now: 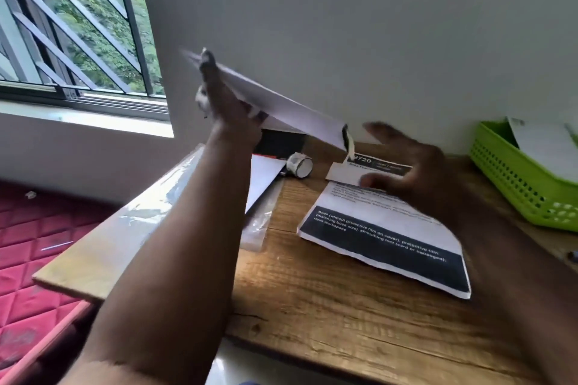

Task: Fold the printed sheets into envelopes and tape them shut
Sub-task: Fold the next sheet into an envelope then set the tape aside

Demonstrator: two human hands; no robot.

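Observation:
My left hand [223, 100] holds a folded white sheet [281, 106] raised above the back of the wooden desk [312, 291], gripping its left end; a strip of tape dangles from its lower right corner. My right hand [409, 166], blurred, hovers with fingers spread over a stack of printed sheets [387, 237] with black bands of text. A roll of tape [299, 165] lies on its side behind the stack.
A green plastic basket [519, 184] holding white paper stands at the right. A plastic-covered board [125, 222] overhangs the desk's left side above a red quilted mattress [34, 244]. Another white sheet [264, 178] lies near the tape. A window is at the upper left.

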